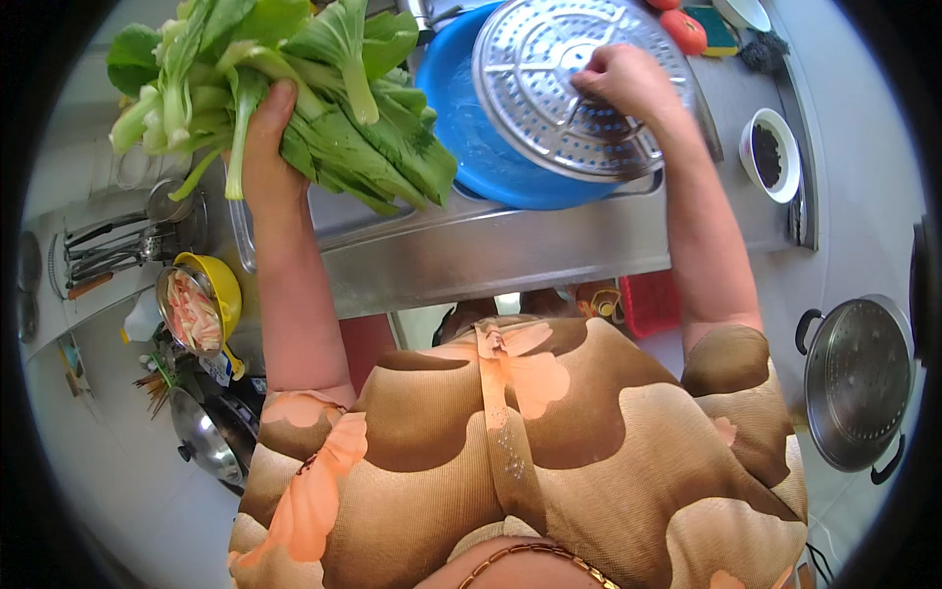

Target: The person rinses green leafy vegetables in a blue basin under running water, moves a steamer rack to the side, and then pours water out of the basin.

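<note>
My left hand (271, 136) grips a big bunch of leafy greens (346, 140), which look like bok choy, with pale stems and wide leaves. The bunch is held up over the left side of the sink. In my right hand (625, 85) is a round perforated metal steamer tray (526, 70), pinched near its middle. The tray is tilted above a blue plastic basin (449, 96) and covers much of its right side. Water shows in the uncovered part of the basin.
A white bowl with dark contents (787, 158) stands on the right counter. Tomatoes (684, 31), a sponge (715, 29) and a dark scouring pad (763, 51) lie behind it. To the left are a yellow colander (229, 291), hanging utensils (110, 247) and a lidded wok (206, 434). A metal pot (857, 383) sits far right.
</note>
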Demonstrator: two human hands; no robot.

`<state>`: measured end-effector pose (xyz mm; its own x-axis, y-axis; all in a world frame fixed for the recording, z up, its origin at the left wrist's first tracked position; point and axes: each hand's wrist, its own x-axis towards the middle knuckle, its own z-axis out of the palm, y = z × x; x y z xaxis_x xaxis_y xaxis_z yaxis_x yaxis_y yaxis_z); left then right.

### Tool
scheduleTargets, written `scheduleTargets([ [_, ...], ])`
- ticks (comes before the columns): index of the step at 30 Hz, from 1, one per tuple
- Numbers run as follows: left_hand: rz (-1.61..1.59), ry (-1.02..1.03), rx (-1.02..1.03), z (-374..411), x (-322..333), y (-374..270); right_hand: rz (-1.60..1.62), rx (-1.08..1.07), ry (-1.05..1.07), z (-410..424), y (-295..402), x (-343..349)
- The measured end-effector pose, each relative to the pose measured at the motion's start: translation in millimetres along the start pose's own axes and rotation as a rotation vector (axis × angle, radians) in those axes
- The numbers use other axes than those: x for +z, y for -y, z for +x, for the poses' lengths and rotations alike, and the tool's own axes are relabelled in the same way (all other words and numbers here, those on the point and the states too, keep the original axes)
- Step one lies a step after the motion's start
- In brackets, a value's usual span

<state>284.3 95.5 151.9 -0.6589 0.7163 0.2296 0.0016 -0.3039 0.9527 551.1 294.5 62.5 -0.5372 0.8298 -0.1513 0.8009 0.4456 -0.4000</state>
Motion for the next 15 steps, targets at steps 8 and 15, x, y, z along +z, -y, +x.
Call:
scheduleTargets([
  [8, 0.067, -0.125, -0.009, -3, -43, 2, 0.003, 0.117, 0.239, 54, 3, 122],
  [15, -0.010, -0.119, -0.003, 0, -65, 11, -0.028, 0.099, 0.301, 61, -1, 137],
])
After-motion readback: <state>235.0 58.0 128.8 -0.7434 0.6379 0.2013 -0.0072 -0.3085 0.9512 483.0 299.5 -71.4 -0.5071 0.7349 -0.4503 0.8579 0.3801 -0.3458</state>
